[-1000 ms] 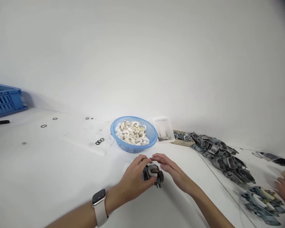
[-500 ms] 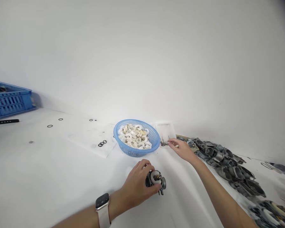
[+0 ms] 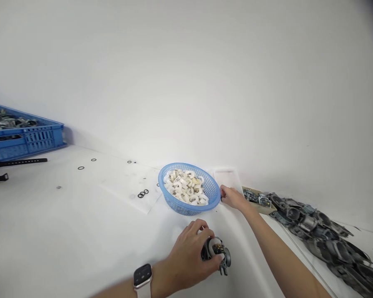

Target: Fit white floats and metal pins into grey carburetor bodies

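Observation:
A metal carburetor point(image 3: 224, 257) with a white float and brass parts inside faces up on the white table. My left hand point(image 3: 192, 252), with a watch on its wrist, is wrapped round it, thumb at the front and fingers behind. Farther away, my right hand point(image 3: 233, 198) is at the near end of a small white tray point(image 3: 228, 176), fingertips pinched together; whatever is between them is hidden or too small to name. Just left of these fingers stands a blue plastic basket point(image 3: 174, 207) full of white floats point(image 3: 186, 186).
Carburetor bodies point(image 3: 317, 227) lie piled at the right, beside a cardboard box point(image 3: 261, 203) of metal parts. A blue crate point(image 3: 43, 138) of metal parts is at the far left, near a black strap point(image 3: 21, 162). Black rubber rings point(image 3: 142, 193) lie scattered on the table.
The view has turned left, so things appear farther right. My right fingers have gone from spread over the tray to pinched at its near end. My left hand keeps holding the carburetor.

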The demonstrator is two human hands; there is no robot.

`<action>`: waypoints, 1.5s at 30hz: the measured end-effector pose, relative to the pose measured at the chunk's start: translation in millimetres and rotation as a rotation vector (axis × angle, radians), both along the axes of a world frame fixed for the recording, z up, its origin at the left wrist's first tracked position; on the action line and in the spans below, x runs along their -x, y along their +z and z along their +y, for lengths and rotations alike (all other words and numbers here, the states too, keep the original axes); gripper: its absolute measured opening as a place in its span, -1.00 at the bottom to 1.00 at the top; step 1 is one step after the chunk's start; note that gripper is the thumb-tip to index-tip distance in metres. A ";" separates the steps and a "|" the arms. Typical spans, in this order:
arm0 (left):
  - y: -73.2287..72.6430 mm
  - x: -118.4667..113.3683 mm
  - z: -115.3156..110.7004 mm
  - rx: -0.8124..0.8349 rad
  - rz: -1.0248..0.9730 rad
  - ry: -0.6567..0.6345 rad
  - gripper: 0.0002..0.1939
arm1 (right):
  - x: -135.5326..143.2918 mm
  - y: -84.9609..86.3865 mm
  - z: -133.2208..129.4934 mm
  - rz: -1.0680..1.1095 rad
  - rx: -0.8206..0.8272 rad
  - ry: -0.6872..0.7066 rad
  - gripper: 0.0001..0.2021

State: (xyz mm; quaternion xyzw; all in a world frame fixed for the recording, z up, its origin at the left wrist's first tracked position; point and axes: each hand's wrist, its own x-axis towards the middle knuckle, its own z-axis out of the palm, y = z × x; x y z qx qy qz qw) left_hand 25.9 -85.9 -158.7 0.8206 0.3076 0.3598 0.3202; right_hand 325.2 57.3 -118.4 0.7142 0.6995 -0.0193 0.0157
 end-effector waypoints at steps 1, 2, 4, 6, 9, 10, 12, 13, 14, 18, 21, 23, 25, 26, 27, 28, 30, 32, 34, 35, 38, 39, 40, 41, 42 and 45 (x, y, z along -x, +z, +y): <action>-0.2 -0.1 -0.2 -0.001 0.000 -0.002 -0.70 | -0.9 -1.0 1.4 -0.006 0.003 -0.007 -0.69; -0.3 -0.1 -0.4 -0.002 -0.002 -0.004 -0.70 | -1.9 -1.9 2.6 -0.008 0.007 -0.011 -0.69; 0.3 0.2 -1.1 0.003 -0.004 -0.010 -0.70 | -4.2 -3.5 4.5 -0.004 0.013 -0.011 -0.68; 1.0 0.7 -1.4 0.006 -0.007 -0.010 -0.71 | -6.5 -4.3 5.7 0.012 0.015 -0.008 -0.68; 1.6 1.3 -1.1 -0.004 -0.011 -0.010 -0.70 | -10.5 -2.8 6.3 0.053 0.005 0.001 -0.69; 1.7 1.5 -0.9 -0.008 -0.012 -0.011 -0.68 | -12.2 -1.3 5.9 0.070 -0.001 0.005 -0.69; 2.1 1.9 -0.8 -0.010 -0.010 -0.018 -0.65 | -16.3 3.0 4.0 0.107 -0.015 0.011 -0.69; 2.4 2.1 -0.8 -0.006 -0.006 -0.020 -0.65 | -18.6 5.6 2.4 0.127 -0.022 0.014 -0.70; 2.7 2.3 -1.0 0.000 -0.002 -0.023 -0.65 | -20.8 8.2 0.3 0.146 -0.029 0.018 -0.71; 3.5 2.7 -2.2 0.013 0.004 -0.030 -0.67 | -27.1 15.6 -9.0 0.224 -0.065 0.027 -0.72; 2.6 2.6 -2.7 0.010 -0.003 -0.025 -0.67 | -26.9 17.3 -12.5 0.297 -0.114 0.015 -0.73; 1.5 2.6 -2.5 0.006 -0.004 -0.023 -0.67 | -24.5 19.2 -14.0 0.365 -0.153 0.011 -0.73; 0.9 2.8 -2.1 0.001 -0.005 -0.024 -0.67 | -20.3 22.6 -18.8 0.457 -0.191 0.016 -0.76; 1.0 3.0 -1.9 -0.003 -0.004 -0.025 -0.67 | -17.2 24.5 -23.8 0.513 -0.208 0.022 -0.77; 1.2 3.4 -1.9 -0.007 -0.002 -0.026 -0.67 | -13.4 26.1 -31.0 0.577 -0.222 0.029 -0.78; 1.7 3.8 -1.9 -0.012 0.001 -0.027 -0.67 | -8.6 27.0 -40.5 0.647 -0.229 0.039 -0.77; 3.0 4.9 -2.3 -0.021 0.009 -0.026 -0.68 | 3.9 26.4 -65.8 0.799 -0.215 0.063 -0.72; 4.0 5.9 -2.7 -0.036 0.015 -0.023 -0.69 | 20.2 22.0 -95.7 0.950 -0.148 0.087 -0.65; 4.4 6.5 -3.0 -0.053 0.019 -0.016 -0.71 | 38.0 14.8 -124.4 1.075 -0.073 0.100 -0.64; 4.4 6.7 -3.1 -0.060 0.021 -0.014 -0.72 | 46.6 10.8 -136.5 1.128 -0.042 0.103 -0.66; 4.0 7.1 -2.8 -0.059 0.044 -0.021 -0.74 | 66.3 0.5 -160.1 1.264 0.005 0.101 -0.74; 3.9 7.4 -2.6 -0.056 0.056 -0.024 -0.74 | 70.2 -1.7 -164.2 1.300 0.014 0.103 -0.76; 3.9 7.8 -2.3 -0.054 0.068 -0.025 -0.74 | 72.9 -3.4 -166.8 1.333 0.017 0.105 -0.77; 4.0 8.2 -1.9 -0.055 0.080 -0.022 -0.73 | 74.5 -4.7 -168.6 1.364 0.013 0.107 -0.77; 4.1 8.7 -1.6 -0.064 0.089 -0.019 -0.72 | 75.2 -5.9 -169.7 1.390 0.004 0.107 -0.77; 5.1 10.3 -1.3 -0.112 0.107 -0.007 -0.70 | 75.0 -9.9 -171.5 1.441 -0.044 0.106 -0.74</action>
